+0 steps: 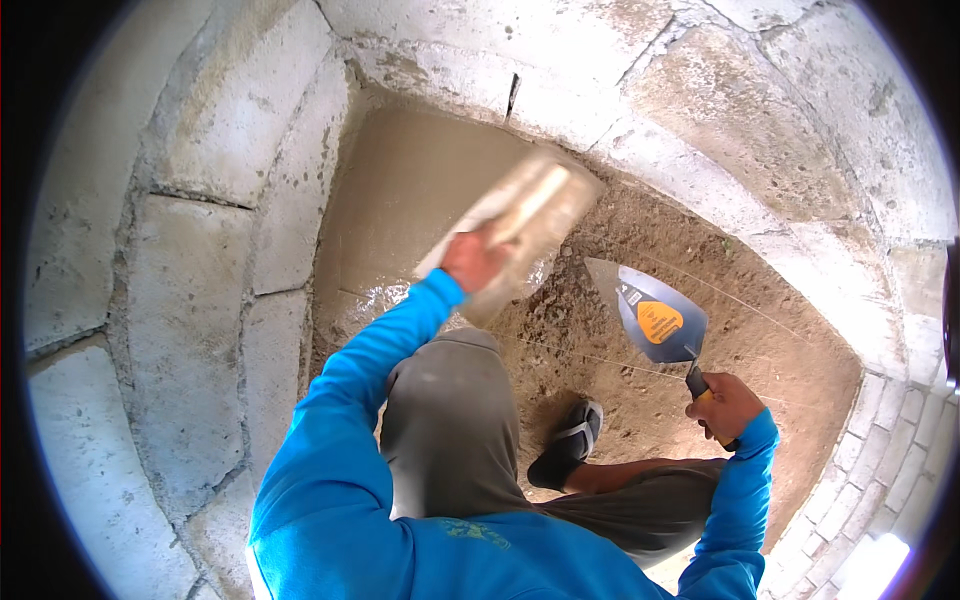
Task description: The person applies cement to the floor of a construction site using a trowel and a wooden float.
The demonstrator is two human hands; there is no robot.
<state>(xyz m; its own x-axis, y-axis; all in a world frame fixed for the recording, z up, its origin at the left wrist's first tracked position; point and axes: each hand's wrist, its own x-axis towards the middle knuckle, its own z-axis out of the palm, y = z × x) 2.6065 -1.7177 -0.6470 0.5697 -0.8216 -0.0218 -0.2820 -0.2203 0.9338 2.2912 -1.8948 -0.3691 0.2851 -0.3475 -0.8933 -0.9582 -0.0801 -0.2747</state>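
My left hand (474,262) is closed round the handle of a pale rectangular float (560,203), blurred by motion. It hangs over the right edge of a smooth patch of wet mortar (420,170) in the corner of the floor. In my right hand (727,408) is a pointing trowel (655,310) with a dark handle and an orange label on its metal blade. The blade points up and left, above the bare soil. Where the mortar ends near my knee, its surface looks rough and shiny with water.
Walls of pale blocks (190,280) rise at the left, the back and the right. Brown loose soil (780,350) covers the floor to the right of the mortar. Thin strings (590,357) run across it. My sandalled foot (570,445) rests on the soil.
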